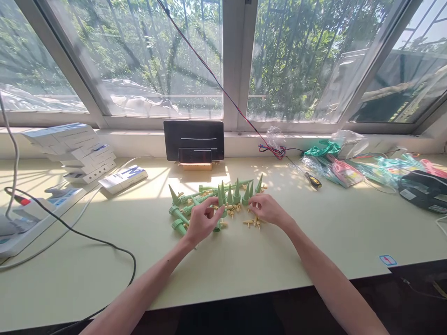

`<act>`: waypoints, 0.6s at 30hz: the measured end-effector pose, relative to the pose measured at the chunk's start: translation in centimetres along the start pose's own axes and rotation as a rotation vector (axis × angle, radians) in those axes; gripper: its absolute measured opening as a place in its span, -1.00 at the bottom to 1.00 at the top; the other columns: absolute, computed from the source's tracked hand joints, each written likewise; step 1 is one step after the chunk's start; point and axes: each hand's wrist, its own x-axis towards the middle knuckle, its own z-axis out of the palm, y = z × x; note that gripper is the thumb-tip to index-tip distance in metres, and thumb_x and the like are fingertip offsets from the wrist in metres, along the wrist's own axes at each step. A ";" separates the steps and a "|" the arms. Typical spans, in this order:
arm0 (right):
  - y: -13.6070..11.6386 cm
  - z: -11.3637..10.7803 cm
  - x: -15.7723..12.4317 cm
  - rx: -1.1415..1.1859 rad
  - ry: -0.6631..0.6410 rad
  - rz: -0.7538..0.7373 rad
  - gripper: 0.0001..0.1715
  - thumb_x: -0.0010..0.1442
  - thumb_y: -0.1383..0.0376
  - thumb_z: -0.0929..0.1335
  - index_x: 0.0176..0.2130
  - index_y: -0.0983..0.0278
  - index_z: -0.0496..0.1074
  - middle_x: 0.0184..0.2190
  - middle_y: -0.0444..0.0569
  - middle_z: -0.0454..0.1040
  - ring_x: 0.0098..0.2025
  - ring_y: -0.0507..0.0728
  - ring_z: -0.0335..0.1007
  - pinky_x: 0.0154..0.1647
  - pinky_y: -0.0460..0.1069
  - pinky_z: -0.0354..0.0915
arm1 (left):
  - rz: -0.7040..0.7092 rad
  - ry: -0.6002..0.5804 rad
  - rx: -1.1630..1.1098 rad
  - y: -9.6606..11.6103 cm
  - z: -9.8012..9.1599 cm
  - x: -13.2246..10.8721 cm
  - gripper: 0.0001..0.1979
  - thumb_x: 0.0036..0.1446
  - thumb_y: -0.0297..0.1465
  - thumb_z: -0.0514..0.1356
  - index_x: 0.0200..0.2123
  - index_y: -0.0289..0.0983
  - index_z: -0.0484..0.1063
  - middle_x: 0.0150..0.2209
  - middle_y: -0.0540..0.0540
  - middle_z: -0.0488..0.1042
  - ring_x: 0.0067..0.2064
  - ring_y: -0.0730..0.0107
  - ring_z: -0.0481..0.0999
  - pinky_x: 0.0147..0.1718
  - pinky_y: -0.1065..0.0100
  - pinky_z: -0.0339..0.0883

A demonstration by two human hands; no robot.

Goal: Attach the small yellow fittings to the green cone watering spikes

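Note:
Green plastic spikes with small yellow valve pieces lie and stand in a cluster on the table. My left hand [205, 215] is closed, thumb and fingers around a green spike [220, 193] that points up. My right hand [267, 208] pinches the lower part of another upright green spike [246, 194]; its fingertips are partly hidden. Between the hands stands one more spike [237, 191], with loose yellow valves [232, 211] in front of it. A capped spike [179, 226] lies left of my left hand. Below my right hand are several yellow valves [257, 222].
A tablet [193, 135] with a phone [195, 155] stands at the back. White boxes [78, 148], a power strip [42, 218] and a black cable [101, 240] are on the left. A screwdriver [313, 180] and bagged items [345, 171] lie on the right.

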 end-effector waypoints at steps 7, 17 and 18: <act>0.1 0.1 -0.1 -0.070 -0.066 0.046 -0.89 0.10 0.43 0.44 -0.31 0.26 0.57 -0.45 -0.09 0.45 -0.42 0.06 0.37 -0.42 -0.09 0.22 | -0.002 -0.008 -0.003 -0.3 0.0 -0.1 -0.81 0.21 -0.25 0.21 -0.24 -0.26 0.40 -0.55 0.06 0.32 -0.63 0.59 0.08 -0.61 0.42 -0.03; -0.4 0.5 -0.1 -0.060 -0.154 0.117 -0.88 0.13 0.47 0.40 -0.34 0.29 0.55 -0.40 -0.06 0.45 -0.38 0.06 0.38 -0.39 -0.09 0.19 | -0.013 0.005 -0.011 -0.1 0.0 0.0 -0.81 0.20 -0.26 0.22 -0.25 -0.28 0.41 -0.57 0.07 0.28 -0.62 0.60 0.04 -0.61 0.43 -0.04; -0.5 0.4 -0.1 -0.051 -0.166 0.126 -0.88 0.14 0.46 0.39 -0.35 0.29 0.54 -0.40 -0.05 0.44 -0.38 0.06 0.37 -0.39 -0.09 0.19 | -0.010 0.011 -0.010 -0.1 0.0 0.0 -0.81 0.19 -0.26 0.23 -0.25 -0.28 0.41 -0.57 0.07 0.28 -0.63 0.60 0.04 -0.61 0.43 -0.03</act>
